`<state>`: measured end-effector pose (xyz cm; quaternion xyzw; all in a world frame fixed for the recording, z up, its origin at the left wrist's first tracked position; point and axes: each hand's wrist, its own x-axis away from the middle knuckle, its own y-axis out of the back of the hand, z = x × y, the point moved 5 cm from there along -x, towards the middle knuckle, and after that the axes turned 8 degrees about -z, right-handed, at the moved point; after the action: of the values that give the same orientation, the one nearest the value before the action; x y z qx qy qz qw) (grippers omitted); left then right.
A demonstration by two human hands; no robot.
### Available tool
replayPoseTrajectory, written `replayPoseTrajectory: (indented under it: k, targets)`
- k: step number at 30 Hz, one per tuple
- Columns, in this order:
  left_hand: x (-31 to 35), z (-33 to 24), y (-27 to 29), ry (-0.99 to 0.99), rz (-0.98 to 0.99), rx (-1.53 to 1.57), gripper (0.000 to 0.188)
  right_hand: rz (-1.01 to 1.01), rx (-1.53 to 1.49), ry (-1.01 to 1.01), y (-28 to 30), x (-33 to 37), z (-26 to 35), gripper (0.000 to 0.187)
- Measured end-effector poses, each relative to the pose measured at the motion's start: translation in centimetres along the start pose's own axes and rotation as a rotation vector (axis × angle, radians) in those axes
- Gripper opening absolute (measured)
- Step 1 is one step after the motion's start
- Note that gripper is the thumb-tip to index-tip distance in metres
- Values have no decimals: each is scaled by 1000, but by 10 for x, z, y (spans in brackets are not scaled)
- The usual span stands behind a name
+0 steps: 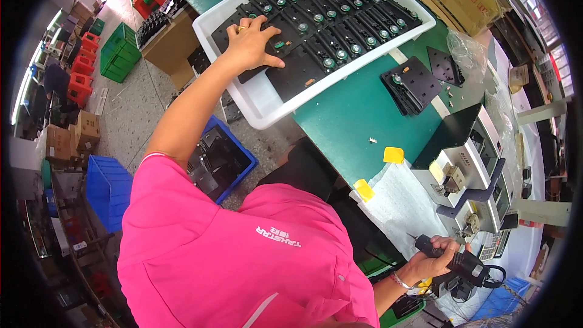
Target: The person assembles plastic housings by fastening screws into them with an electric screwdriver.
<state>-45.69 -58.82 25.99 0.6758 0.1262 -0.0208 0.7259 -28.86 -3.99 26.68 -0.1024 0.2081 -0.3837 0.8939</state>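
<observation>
over the white tray (267, 118), the left hand (252, 42) spread to pick a black plate (267, 39) while the right hand (428, 261) gripped an electric screwdriver (455, 259), so lifting cleanly seemed next.

The scene is being lit brightly and evenly from above; edges are being bent and darkened by fisheye distortion.

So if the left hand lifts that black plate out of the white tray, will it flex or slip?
The black plate looks flat and rigid like its neighbours, so probably stiff, not floppy. The left hand lies spread on it; its smooth face may slide until an edge is caught. Plates in the white tray overlap, so lifting one could drag others.
</observation>
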Motion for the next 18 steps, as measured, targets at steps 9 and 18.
replayPoseTrajectory:
  k: [9, 18]
  targets:
    - [7, -13, -1, -119, -99, 128, 77, -4, -76, -63, 13, -2, 0, 44]
    - [9, -23, 17, -180, -118, 137, 72, 16, -190, -75, 6, -3, 3, 50]
